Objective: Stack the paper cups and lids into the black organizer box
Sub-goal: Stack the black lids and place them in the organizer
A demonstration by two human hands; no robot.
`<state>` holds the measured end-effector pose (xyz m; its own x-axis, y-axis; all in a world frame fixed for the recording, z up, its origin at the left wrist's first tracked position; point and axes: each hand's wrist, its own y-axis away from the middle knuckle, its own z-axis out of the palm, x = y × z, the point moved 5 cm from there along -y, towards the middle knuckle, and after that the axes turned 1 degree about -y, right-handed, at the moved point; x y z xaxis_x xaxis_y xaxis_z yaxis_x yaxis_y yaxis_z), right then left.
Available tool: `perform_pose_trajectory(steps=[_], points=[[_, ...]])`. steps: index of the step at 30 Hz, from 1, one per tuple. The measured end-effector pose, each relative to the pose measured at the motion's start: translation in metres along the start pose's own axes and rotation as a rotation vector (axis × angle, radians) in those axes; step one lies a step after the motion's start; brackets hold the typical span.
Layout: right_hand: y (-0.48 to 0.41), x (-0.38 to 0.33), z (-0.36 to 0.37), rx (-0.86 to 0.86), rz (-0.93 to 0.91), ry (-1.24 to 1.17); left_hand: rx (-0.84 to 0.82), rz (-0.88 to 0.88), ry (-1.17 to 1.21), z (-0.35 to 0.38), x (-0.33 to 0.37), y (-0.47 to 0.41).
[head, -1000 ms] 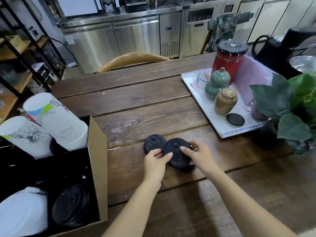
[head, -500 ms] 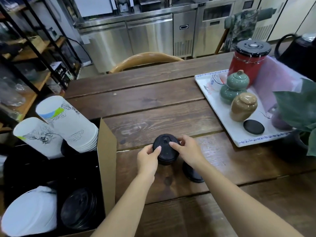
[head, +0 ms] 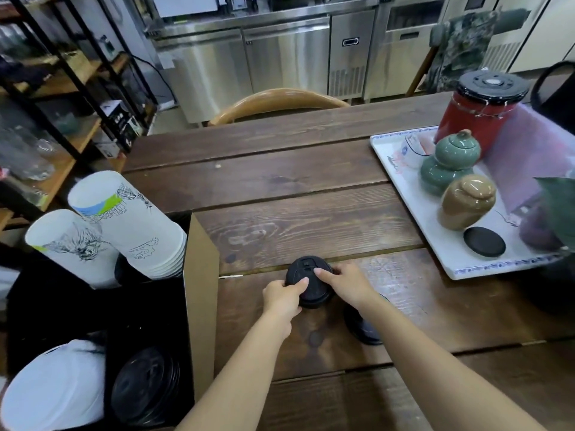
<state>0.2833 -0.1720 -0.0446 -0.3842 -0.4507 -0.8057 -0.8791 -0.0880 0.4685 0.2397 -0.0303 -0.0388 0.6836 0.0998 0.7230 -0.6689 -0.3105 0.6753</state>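
Observation:
A small stack of black lids point(head: 311, 279) sits mid-table, gripped from both sides: my left hand point(head: 283, 298) on its left edge, my right hand point(head: 345, 286) on its right, fingertips resting on top. More black lids point(head: 362, 326) lie on the table just under my right forearm, partly hidden. The black organizer box point(head: 199, 275) stands at the left with a brown cardboard wall. Inside it are two tilted stacks of white printed paper cups point(head: 130, 225), point(head: 71, 247), a stack of black lids point(head: 146, 387) and a stack of white lids point(head: 53, 390).
A white tray point(head: 448, 256) at the right holds a red canister point(head: 479, 110), green jar point(head: 448, 163), tan jar point(head: 466, 202) and a black coaster point(head: 483, 241). A plant leaf point(head: 560, 206) overhangs it. A wooden chair back point(head: 277, 102) is behind the table; shelving stands left.
Both hands lifted a lid off the right-hand pile and set it on the left-hand lid, leaving other lids under my right forearm. The camera view also shifted leftward.

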Motion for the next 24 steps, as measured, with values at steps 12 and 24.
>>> perform_pose_trajectory(steps=[12, 24], points=[[0.025, -0.011, -0.027, 0.030, -0.033, -0.340, -0.208, -0.063, 0.193, 0.010, 0.018, 0.016], [0.069, 0.025, -0.093, 0.002, -0.001, -1.032, -0.393, 0.297, -0.154, 0.073, 0.035, 0.049]])
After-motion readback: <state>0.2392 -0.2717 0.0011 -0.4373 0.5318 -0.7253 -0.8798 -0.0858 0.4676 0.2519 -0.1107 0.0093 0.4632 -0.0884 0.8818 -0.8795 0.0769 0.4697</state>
